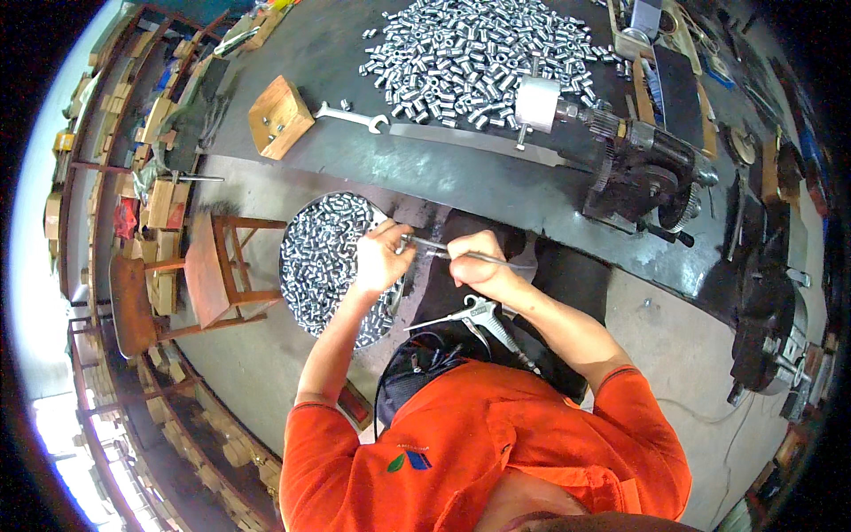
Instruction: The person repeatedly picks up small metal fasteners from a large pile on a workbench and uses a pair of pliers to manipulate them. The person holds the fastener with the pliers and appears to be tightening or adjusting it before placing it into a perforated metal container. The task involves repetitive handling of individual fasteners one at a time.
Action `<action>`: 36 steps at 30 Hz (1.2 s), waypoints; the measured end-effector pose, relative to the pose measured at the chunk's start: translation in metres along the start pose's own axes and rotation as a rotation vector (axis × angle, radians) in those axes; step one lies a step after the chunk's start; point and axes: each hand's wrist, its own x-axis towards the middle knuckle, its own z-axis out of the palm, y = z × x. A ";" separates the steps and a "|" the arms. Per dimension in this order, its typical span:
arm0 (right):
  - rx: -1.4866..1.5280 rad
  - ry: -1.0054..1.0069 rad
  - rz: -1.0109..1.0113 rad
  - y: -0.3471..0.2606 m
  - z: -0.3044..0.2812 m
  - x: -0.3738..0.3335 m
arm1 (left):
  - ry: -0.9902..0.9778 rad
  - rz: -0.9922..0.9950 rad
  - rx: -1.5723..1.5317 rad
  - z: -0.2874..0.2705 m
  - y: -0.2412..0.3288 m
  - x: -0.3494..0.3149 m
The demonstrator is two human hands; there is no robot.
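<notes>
My left hand (pixel 384 257) is closed, its fingertips pinching a small metal sleeve (pixel 408 236) over the rim of a round container (pixel 401 297) full of short silvery metal sleeves (pixel 326 262). In my right hand (pixel 479 259) is a thin metal rod-like tool (pixel 507 262), gripped like a pen. Its front end reaches left to the sleeve in my left fingers; I cannot tell whether it enters the bore. The tool's back end sticks out past my right hand. An air blow gun (pixel 483 321) lies across my lap, just below my right hand.
A dark metal workbench (pixel 461 168) runs ahead, bearing a big pile of metal sleeves (pixel 487 58), a spanner (pixel 352 116), a wooden box (pixel 279 117) and a geared machine (pixel 651 168). A wooden chair (pixel 208 270) stands left, before shelves (pixel 168 390). Another machine (pixel 771 328) is at right.
</notes>
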 end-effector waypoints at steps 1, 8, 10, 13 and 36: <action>-0.083 -0.008 -0.017 0.003 0.001 0.001 | -0.016 0.027 -0.006 0.003 0.005 -0.001; -0.345 0.007 -0.558 -0.010 -0.009 0.000 | -0.067 -0.048 0.034 -0.016 0.004 0.019; -0.342 0.092 -0.599 -0.009 -0.008 0.000 | 0.020 0.011 0.078 -0.027 -0.010 0.040; -0.258 0.118 -0.510 -0.009 -0.007 0.000 | 0.068 0.020 0.020 -0.037 0.003 0.088; 0.084 0.142 -0.015 0.019 -0.005 -0.004 | -0.275 -0.327 -0.924 0.006 0.051 0.008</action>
